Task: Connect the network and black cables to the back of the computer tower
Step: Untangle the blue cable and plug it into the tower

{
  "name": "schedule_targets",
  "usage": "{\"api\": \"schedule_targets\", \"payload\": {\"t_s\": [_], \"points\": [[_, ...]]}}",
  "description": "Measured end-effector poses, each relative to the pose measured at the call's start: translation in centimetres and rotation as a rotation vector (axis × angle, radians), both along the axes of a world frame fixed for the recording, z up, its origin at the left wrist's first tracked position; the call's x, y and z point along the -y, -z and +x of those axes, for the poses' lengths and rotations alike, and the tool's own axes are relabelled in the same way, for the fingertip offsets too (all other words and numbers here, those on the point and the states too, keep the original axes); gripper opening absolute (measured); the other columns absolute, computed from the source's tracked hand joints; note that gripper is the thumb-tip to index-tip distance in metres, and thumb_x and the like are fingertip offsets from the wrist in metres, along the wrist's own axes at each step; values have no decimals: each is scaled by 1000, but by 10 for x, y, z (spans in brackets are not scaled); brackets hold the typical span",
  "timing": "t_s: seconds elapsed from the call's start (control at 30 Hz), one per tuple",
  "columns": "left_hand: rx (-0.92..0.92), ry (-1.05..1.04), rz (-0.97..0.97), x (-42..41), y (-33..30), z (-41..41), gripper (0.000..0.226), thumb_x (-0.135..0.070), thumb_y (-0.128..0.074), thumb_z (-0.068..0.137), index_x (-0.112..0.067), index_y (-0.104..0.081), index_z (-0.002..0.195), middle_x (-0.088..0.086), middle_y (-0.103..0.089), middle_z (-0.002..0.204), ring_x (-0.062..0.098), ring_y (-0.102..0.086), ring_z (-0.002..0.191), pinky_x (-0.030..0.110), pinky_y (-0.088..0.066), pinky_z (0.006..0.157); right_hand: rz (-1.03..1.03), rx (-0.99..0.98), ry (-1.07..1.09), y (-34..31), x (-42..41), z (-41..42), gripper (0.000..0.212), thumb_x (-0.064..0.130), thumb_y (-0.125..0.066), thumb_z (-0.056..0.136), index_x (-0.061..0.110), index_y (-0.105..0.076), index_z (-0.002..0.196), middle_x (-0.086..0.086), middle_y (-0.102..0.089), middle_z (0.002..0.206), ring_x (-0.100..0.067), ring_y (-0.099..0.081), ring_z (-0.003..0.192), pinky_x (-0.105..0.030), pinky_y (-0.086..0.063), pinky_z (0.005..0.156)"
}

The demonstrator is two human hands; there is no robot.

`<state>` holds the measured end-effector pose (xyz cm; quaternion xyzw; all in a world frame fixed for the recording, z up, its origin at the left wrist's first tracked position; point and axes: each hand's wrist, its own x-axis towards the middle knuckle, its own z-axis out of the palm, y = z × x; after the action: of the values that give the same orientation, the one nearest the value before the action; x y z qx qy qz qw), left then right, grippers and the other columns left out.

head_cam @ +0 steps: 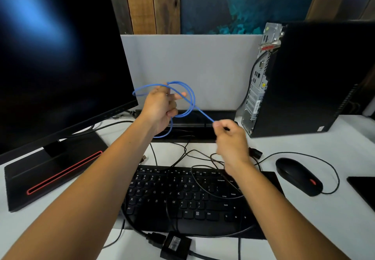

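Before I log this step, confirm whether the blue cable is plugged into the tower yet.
No, the blue cable is held between the left hand and right hand, short of the tower.

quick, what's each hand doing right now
Left hand: curled round the coiled loops of the blue cable.
Right hand: pinching the same blue cable near its end.

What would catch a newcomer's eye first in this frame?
The bright blue network cable, looped in mid-air above the desk centre: the left hand holds the coil while the right hand pinches its free end. Next, the computer tower at the right, its metal back panel turned toward the hands. Loose black cables sprawl over the keyboard below.
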<state>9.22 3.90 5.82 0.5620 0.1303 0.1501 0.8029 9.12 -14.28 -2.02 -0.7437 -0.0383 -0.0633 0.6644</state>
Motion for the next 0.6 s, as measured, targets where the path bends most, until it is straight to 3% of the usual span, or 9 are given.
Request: {"api": "schedule_targets", "payload": {"t_s": [0.1,0.2,0.33,0.43,0.6], "points": [[19,-103,11,-12,0,1,25,-10,-33,100,-20,-41,80,2,-48,78,9,-18,44,22,-17,41,-137,-13,171,2,43,11,23,29,-60,101,21,-66,81,6,-52,59,-18,-47,56,-33,-40,58],[42,-169,41,-23,-4,3,26,-7,-29,97,-20,-39,77,0,-42,73,9,-19,43,23,-17,41,-357,13,268,3,83,20,24,27,-58,101,16,-66,81,-3,-64,69,-30,-59,73,-35,-44,67],[104,-202,101,-35,-7,1,30,-13,-32,102,-23,-32,74,-5,-25,57,12,-14,48,24,-17,40,-668,-57,333,-1,124,19,23,28,-56,100,16,-67,83,-10,-65,82,-34,-54,86,-34,-43,73],[134,-216,101,-39,-9,-3,34,-27,-36,109,-23,-31,75,-9,-23,50,9,-16,43,23,-18,39,-826,-118,417,-4,146,15,23,26,-55,97,15,-64,79,-12,-60,85,-38,-56,78,-38,-49,71],[186,-231,144,-33,-8,-4,33,-30,-36,110,-20,-34,79,-5,-34,53,9,-22,45,24,-20,43,-1048,-102,370,-6,148,6,26,26,-61,93,13,-59,71,-9,-56,76,-33,-55,69,-36,-50,64]]}}
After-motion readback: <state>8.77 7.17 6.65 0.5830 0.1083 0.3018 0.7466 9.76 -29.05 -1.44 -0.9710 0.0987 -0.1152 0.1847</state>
